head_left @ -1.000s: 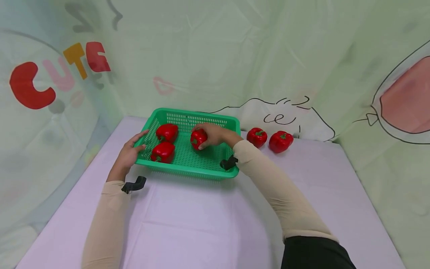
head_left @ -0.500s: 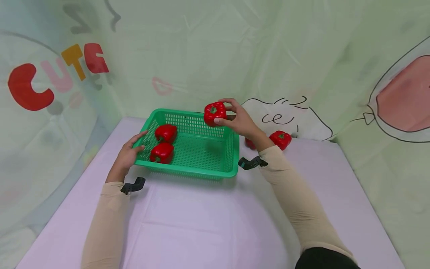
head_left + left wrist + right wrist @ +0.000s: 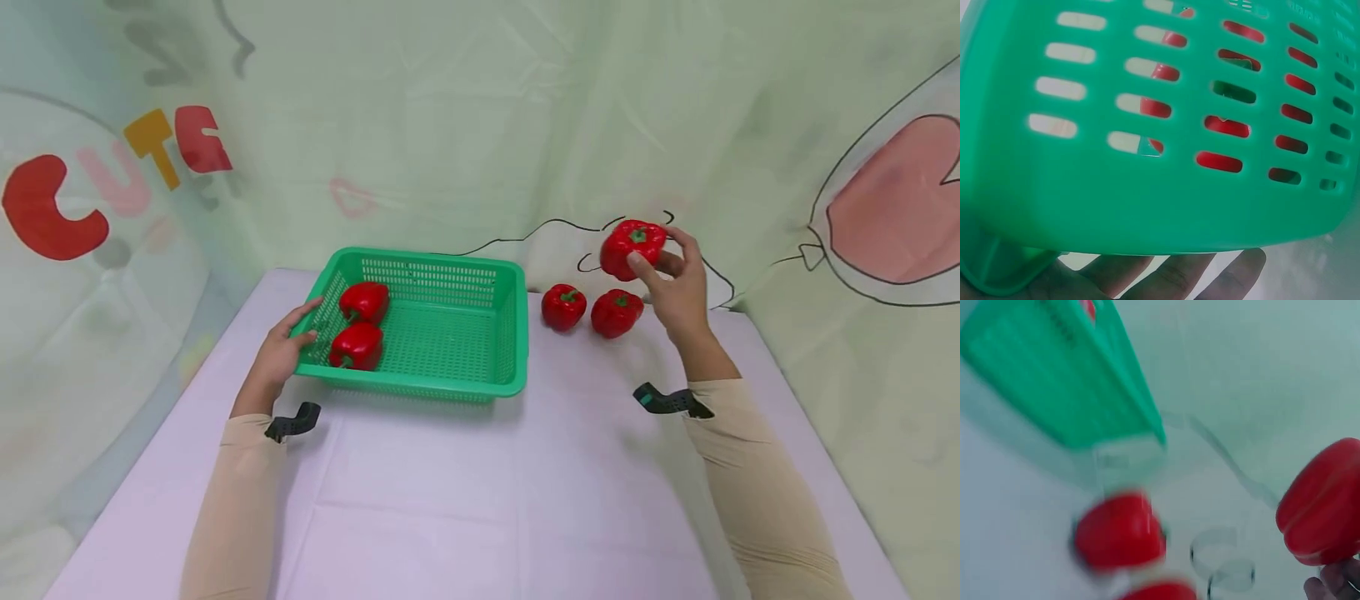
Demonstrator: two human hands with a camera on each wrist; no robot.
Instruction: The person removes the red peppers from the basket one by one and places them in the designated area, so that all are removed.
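My right hand (image 3: pixel 678 287) holds a red bell pepper (image 3: pixel 632 248) in the air at the right, thumb on its near side and fingers behind. The same held bell pepper (image 3: pixel 1325 506) fills the right edge of the right wrist view. Below it, two more bell peppers (image 3: pixel 564 307) (image 3: pixel 617 313) stand side by side on the table. My left hand (image 3: pixel 277 358) grips the left end of a green plastic basket (image 3: pixel 420 382). Inside the basket, two bell peppers (image 3: pixel 364 302) (image 3: pixel 357 346) lie against each other at the left. Through the slots of the basket wall (image 3: pixel 1147 200), red shows in the left wrist view.
A pale lilac cloth covers the table (image 3: pixel 420 483). Green printed sheets (image 3: pixel 450 125) hang behind and along both sides, close to the table's back edge. Black wrist camera mounts (image 3: pixel 294 422) (image 3: pixel 671 400) stick out inward from both sleeves.
My right hand has lifted one bell pepper out of the basket and carried it right, over the two peppers on the table. My left hand has stayed on the basket.
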